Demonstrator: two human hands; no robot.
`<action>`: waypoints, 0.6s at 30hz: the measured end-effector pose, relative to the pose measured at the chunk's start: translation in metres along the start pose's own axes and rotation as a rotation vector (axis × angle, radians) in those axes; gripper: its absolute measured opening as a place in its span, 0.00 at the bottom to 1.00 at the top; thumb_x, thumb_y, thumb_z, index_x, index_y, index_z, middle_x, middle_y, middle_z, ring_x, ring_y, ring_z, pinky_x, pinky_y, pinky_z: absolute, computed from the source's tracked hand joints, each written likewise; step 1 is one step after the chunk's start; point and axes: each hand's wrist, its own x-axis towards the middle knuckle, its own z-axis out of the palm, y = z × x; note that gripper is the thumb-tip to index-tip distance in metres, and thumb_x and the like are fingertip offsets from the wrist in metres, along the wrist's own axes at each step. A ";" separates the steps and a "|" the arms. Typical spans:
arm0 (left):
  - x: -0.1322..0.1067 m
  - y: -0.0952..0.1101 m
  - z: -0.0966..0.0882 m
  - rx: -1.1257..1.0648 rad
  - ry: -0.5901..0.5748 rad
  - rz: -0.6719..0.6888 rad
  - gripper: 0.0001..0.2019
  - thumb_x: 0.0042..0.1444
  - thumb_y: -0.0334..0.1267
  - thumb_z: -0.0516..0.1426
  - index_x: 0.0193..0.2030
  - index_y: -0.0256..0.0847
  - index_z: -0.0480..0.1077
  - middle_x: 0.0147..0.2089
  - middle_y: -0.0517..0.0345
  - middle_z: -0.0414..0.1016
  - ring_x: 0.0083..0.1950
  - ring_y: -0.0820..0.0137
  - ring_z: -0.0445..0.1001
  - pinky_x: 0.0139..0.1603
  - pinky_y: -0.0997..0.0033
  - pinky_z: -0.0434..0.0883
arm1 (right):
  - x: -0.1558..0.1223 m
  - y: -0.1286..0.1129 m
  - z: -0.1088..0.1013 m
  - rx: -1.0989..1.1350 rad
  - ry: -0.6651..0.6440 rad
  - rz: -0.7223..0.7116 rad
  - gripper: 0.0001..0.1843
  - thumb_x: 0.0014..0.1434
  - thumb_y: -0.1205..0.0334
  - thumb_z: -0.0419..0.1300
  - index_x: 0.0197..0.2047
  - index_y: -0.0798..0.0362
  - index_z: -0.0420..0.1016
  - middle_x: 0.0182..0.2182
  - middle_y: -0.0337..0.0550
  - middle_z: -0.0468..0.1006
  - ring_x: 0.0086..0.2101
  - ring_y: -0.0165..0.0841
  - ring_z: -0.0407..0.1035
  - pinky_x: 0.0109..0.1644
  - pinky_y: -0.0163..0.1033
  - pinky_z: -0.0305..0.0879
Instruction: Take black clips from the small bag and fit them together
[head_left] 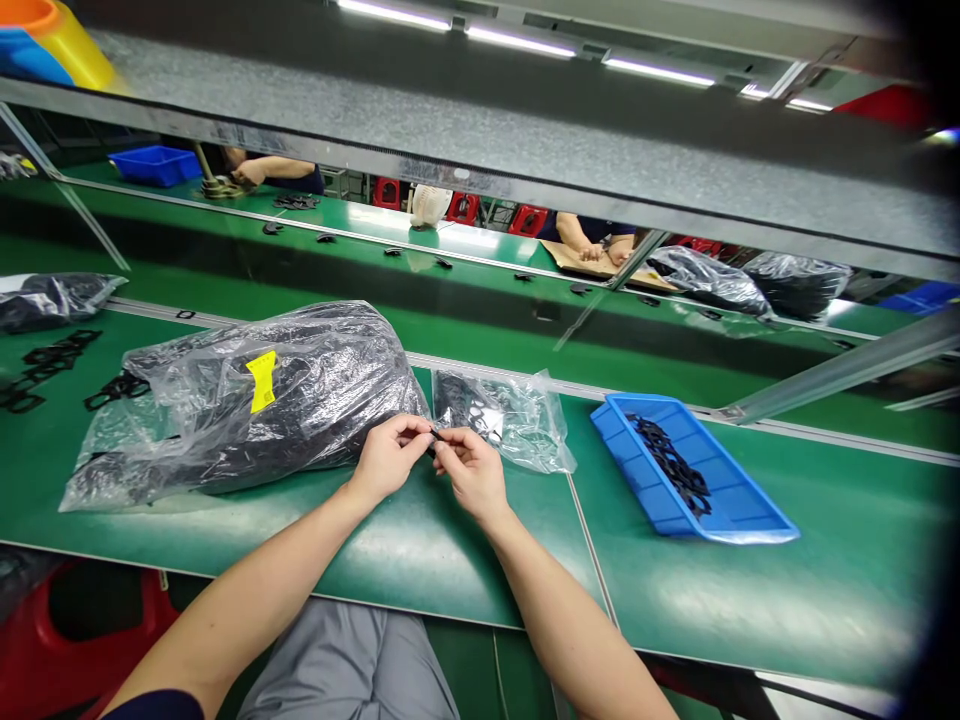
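My left hand (391, 456) and my right hand (471, 470) meet over the green table, fingertips pinched together on a small black part (433, 436). Most of that part is covered by the fingers, so its exact kind cannot be made out. Just left of my hands lies a large clear plastic bag (322, 390) full of dark pieces, with a yellow tag (262, 381) on it. Behind my right hand rests a smaller clear bag (532, 420) with black pieces and a white label inside.
A blue tray (750, 500) holding black parts stands to the right. Loose black parts (52, 360) lie at far left. Beyond, a green conveyor belt (480, 310) carries spaced black pieces. Two co-workers' arms (277, 170) show across it. A metal shelf (450, 180) hangs overhead.
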 end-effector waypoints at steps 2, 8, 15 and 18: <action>-0.001 -0.001 0.000 0.012 0.004 0.014 0.05 0.53 0.35 0.59 0.35 0.38 0.73 0.40 0.52 0.78 0.40 0.67 0.77 0.42 0.68 0.74 | 0.000 0.000 0.000 0.005 -0.007 0.000 0.11 0.56 0.54 0.61 0.38 0.51 0.73 0.23 0.37 0.74 0.23 0.30 0.70 0.26 0.36 0.72; -0.001 0.000 -0.001 0.051 -0.013 0.089 0.03 0.54 0.35 0.58 0.33 0.38 0.72 0.40 0.53 0.77 0.41 0.68 0.76 0.42 0.69 0.73 | 0.000 -0.001 0.001 0.018 -0.015 -0.011 0.10 0.57 0.55 0.61 0.38 0.52 0.73 0.24 0.37 0.73 0.23 0.29 0.70 0.26 0.35 0.71; 0.001 0.004 -0.002 0.064 -0.040 0.044 0.03 0.53 0.34 0.58 0.32 0.38 0.71 0.38 0.54 0.76 0.39 0.69 0.74 0.40 0.70 0.72 | 0.000 -0.002 0.000 -0.002 -0.015 -0.015 0.10 0.56 0.54 0.61 0.37 0.51 0.73 0.25 0.38 0.74 0.23 0.30 0.69 0.25 0.35 0.70; 0.002 0.003 -0.001 -0.015 -0.018 -0.024 0.04 0.51 0.35 0.59 0.32 0.37 0.71 0.35 0.54 0.76 0.36 0.70 0.74 0.39 0.70 0.72 | 0.000 0.000 -0.001 -0.019 -0.021 -0.032 0.09 0.56 0.55 0.61 0.37 0.51 0.73 0.27 0.39 0.74 0.23 0.30 0.70 0.25 0.36 0.70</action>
